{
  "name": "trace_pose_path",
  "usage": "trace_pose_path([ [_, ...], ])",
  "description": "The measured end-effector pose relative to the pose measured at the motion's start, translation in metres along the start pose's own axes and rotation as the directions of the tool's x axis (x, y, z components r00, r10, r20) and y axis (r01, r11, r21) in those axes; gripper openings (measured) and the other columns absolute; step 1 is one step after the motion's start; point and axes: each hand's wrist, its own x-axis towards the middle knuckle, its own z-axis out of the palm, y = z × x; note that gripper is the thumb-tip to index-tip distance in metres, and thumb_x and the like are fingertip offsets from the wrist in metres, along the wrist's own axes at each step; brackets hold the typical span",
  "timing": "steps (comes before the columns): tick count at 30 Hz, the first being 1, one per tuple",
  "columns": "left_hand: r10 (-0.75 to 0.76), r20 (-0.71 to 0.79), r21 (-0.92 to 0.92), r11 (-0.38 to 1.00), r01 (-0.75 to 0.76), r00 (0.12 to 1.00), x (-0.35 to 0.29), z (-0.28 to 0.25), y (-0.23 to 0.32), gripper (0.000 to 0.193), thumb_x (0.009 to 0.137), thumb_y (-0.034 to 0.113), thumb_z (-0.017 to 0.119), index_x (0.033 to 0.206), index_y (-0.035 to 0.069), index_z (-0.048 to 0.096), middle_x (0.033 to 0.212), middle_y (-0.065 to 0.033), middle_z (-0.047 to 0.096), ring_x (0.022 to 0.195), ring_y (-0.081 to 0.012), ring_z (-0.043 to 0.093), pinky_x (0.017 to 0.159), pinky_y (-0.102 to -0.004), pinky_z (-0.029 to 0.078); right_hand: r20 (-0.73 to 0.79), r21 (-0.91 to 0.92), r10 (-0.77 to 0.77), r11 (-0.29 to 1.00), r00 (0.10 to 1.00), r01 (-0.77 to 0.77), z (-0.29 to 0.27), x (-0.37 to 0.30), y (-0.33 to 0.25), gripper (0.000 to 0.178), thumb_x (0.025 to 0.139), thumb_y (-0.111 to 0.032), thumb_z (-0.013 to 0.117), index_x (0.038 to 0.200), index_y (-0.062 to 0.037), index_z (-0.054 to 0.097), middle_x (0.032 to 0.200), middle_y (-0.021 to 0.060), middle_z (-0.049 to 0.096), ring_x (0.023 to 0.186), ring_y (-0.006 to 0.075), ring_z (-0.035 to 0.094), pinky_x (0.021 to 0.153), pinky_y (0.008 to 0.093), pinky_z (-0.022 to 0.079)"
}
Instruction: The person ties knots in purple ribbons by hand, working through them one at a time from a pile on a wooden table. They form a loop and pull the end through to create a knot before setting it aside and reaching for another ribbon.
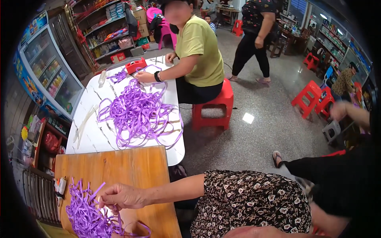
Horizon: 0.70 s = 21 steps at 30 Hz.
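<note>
Right hand [124, 196] got purple ribbon [88, 217] pinched in fingertips, tangled pile of it sitting on wooden table [127, 166]. Left hand [116, 235] mostly cropped at bottom, can't tell grip.

A tangled heap of narrow, shiny purple ribbon strips [84, 215] lies on the brown wooden tabletop [119, 168]. Loose ends stick up; one loop curls out rightward.
</note>
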Motion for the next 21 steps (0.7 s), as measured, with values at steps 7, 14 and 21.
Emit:
trace_pose_path([
  [7, 0.142, 0.115, 0.207, 0.965, -0.163, 0.983, 0.001, -0.009, 0.015, 0.025, 0.080, 0.018, 0.048, 0.062, 0.002, 0.040, 0.065, -0.0028, 0.038, 0.061, -0.0158, 0.036, 0.055, -0.0292, 0.031, -0.027, 0.061, -0.002, 0.998, 1.000, 0.004, -0.010, 0.013, 0.010, 0.034, 0.086, -0.038, 0.056, 0.089, -0.0050, 0.062, 0.058, -0.0039, 0.044, 0.048, 0.0022, 0.037, 0.039, 0.0181, 0.028],
  [14, 0.184, 0.158, 0.315, 0.922, -0.227, 0.970, -0.003, -0.003, 0.018, 0.025, 0.081, 0.018, 0.049, 0.066, -0.002, 0.047, 0.067, -0.0064, 0.045, 0.062, -0.0180, 0.039, 0.056, -0.0309, 0.034, 0.028, -0.344, -0.025, 0.939, 0.999, 0.034, -0.014, 0.000, 0.017, 0.031, 0.090, -0.032, 0.051, 0.086, -0.0036, 0.062, 0.058, -0.0034, 0.047, 0.043, 0.0029, 0.036, 0.037, 0.0186, 0.025],
  [21, 0.120, 0.122, 0.257, 0.955, -0.149, 0.985, 0.006, -0.017, -0.002, 0.025, 0.081, 0.019, 0.049, 0.068, -0.003, 0.049, 0.067, -0.0075, 0.047, 0.062, -0.0185, 0.040, 0.056, -0.0313, 0.035, 0.074, -0.558, -0.107, 0.820, 0.991, 0.130, -0.019, -0.011, 0.010, 0.024, 0.087, -0.011, 0.046, 0.105, -0.0017, 0.061, 0.069, -0.0044, 0.050, 0.061, 0.0025, 0.040, 0.053, 0.0206, 0.032],
])
